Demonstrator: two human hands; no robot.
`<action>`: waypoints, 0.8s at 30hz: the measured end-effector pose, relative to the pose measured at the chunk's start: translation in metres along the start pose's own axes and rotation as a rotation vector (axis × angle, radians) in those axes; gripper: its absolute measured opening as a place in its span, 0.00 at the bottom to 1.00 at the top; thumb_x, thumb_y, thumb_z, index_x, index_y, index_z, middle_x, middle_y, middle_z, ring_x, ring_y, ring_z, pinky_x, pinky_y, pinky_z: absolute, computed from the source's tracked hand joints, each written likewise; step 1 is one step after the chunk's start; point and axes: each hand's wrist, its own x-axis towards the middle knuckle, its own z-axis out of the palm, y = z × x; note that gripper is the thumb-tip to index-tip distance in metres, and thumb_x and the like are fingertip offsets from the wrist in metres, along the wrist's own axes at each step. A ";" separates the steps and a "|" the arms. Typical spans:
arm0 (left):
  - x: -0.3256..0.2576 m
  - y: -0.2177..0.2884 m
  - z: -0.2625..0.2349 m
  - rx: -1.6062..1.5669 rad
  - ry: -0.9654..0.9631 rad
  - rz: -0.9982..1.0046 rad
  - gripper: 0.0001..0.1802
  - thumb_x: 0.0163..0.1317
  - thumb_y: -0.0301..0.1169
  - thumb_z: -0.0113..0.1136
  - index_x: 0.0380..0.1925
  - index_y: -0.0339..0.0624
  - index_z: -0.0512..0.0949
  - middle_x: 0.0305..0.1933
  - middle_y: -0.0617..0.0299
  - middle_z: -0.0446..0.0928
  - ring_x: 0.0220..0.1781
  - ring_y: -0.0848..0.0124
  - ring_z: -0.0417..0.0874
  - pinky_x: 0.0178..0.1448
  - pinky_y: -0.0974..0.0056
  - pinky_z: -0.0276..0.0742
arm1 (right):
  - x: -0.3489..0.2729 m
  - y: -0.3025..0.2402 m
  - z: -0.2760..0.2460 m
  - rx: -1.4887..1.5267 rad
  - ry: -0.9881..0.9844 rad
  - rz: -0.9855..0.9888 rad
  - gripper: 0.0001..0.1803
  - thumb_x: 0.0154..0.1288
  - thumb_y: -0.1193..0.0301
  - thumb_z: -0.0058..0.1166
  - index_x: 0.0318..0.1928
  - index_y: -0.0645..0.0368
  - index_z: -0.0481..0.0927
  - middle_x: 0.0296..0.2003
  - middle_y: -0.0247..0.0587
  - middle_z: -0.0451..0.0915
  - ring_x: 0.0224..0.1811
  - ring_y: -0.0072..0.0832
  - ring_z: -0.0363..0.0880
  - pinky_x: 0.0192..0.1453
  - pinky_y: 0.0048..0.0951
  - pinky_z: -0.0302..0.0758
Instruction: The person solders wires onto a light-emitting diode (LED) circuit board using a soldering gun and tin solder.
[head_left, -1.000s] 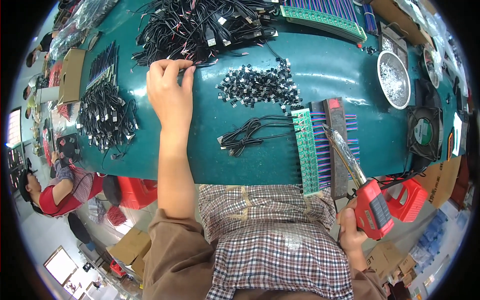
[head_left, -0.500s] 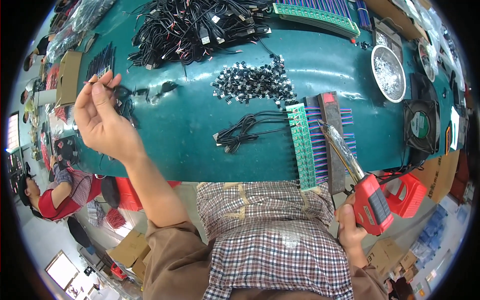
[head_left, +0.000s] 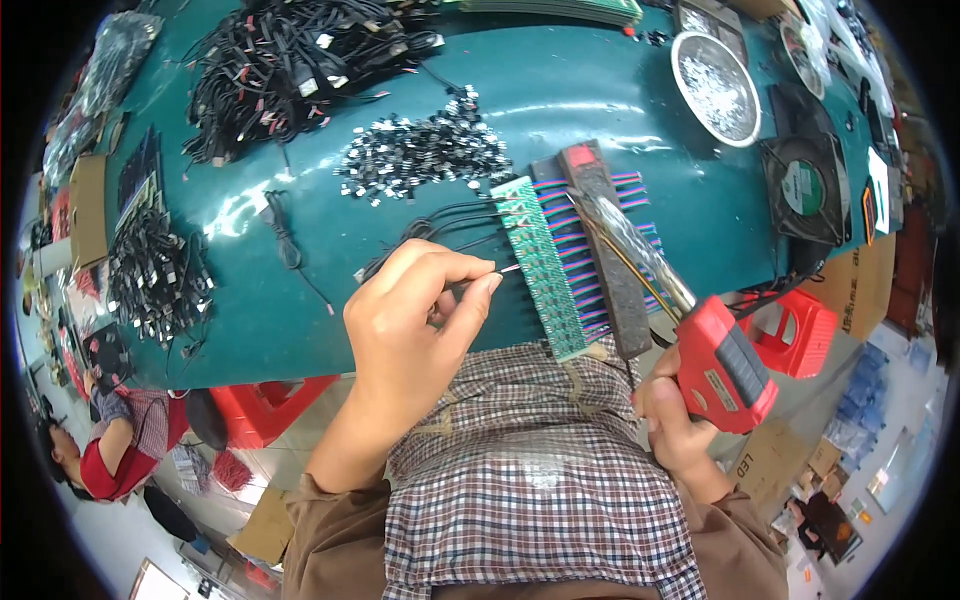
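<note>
My left hand (head_left: 415,310) pinches a thin wire (head_left: 511,268) between thumb and forefinger, its pale pinkish tip pointing at the left edge of a green circuit board strip (head_left: 545,285). The rest of that wire is hidden by the hand. Black cables (head_left: 455,215) run from the board's upper pads to the left. My right hand (head_left: 680,425) grips a red and black soldering gun (head_left: 728,370); its long metal barrel slants up-left over a dark bar (head_left: 612,265), the tip above the bar's upper part. Striped coloured wires (head_left: 630,178) pass under the bar from the board.
Small black-and-silver connectors (head_left: 425,150) lie heaped beyond the board, with a big pile of black cables (head_left: 290,75) behind. A single coiled cable (head_left: 287,245) lies to the left. A round bowl (head_left: 716,88) and a fan (head_left: 805,188) stand right. Another person (head_left: 120,440) sits far left.
My left hand has come from the far left to the board's left edge, still pinching. The soldering gun stays in my right hand, and the whole view has shifted.
</note>
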 end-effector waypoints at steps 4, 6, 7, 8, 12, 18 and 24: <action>-0.003 0.002 0.017 -0.066 0.013 0.041 0.08 0.53 0.17 0.72 0.32 0.35 0.83 0.31 0.62 0.79 0.24 0.81 0.76 0.26 0.76 0.69 | 0.005 -0.012 0.010 0.309 -0.001 0.214 0.21 0.68 0.76 0.55 0.58 0.66 0.64 0.27 0.39 0.72 0.21 0.23 0.72 0.33 0.32 0.79; -0.004 0.004 0.020 -0.056 -0.020 0.054 0.08 0.53 0.17 0.71 0.33 0.36 0.83 0.31 0.62 0.79 0.24 0.81 0.76 0.26 0.76 0.69 | 0.016 -0.010 0.020 0.389 -0.107 -0.001 0.28 0.67 0.79 0.55 0.64 0.63 0.60 0.45 0.46 0.73 0.45 0.35 0.82 0.56 0.44 0.81; -0.004 0.004 0.022 -0.046 -0.023 0.073 0.08 0.53 0.17 0.71 0.33 0.36 0.83 0.30 0.62 0.79 0.24 0.81 0.75 0.25 0.76 0.69 | 0.021 -0.010 0.022 0.388 -0.101 0.000 0.28 0.67 0.79 0.55 0.64 0.63 0.60 0.45 0.46 0.73 0.45 0.35 0.82 0.56 0.44 0.81; -0.004 0.005 0.023 -0.048 -0.028 0.075 0.08 0.53 0.17 0.71 0.33 0.36 0.83 0.30 0.62 0.79 0.24 0.81 0.75 0.25 0.76 0.69 | 0.026 -0.011 0.024 0.446 -0.168 -0.031 0.31 0.66 0.79 0.56 0.66 0.61 0.59 0.55 0.48 0.68 0.58 0.43 0.74 0.64 0.50 0.75; -0.004 0.008 0.026 -0.042 -0.061 0.031 0.06 0.55 0.19 0.70 0.32 0.38 0.83 0.31 0.62 0.79 0.23 0.78 0.77 0.24 0.73 0.70 | 0.039 -0.022 0.028 0.468 -0.300 0.020 0.35 0.64 0.81 0.57 0.69 0.57 0.56 0.71 0.51 0.55 0.76 0.57 0.55 0.72 0.56 0.68; 0.000 0.010 0.029 -0.031 -0.106 0.013 0.04 0.58 0.22 0.69 0.33 0.41 0.83 0.29 0.62 0.77 0.23 0.74 0.80 0.25 0.70 0.74 | 0.042 -0.012 0.032 0.481 -0.332 -0.045 0.36 0.65 0.79 0.58 0.70 0.53 0.56 0.73 0.53 0.50 0.77 0.60 0.53 0.72 0.57 0.67; -0.001 0.007 0.030 -0.008 -0.118 0.017 0.04 0.59 0.23 0.69 0.33 0.41 0.83 0.28 0.62 0.76 0.23 0.73 0.81 0.26 0.68 0.75 | 0.044 -0.009 0.036 0.526 -0.343 -0.036 0.36 0.66 0.79 0.59 0.70 0.52 0.57 0.74 0.52 0.49 0.77 0.60 0.53 0.73 0.58 0.66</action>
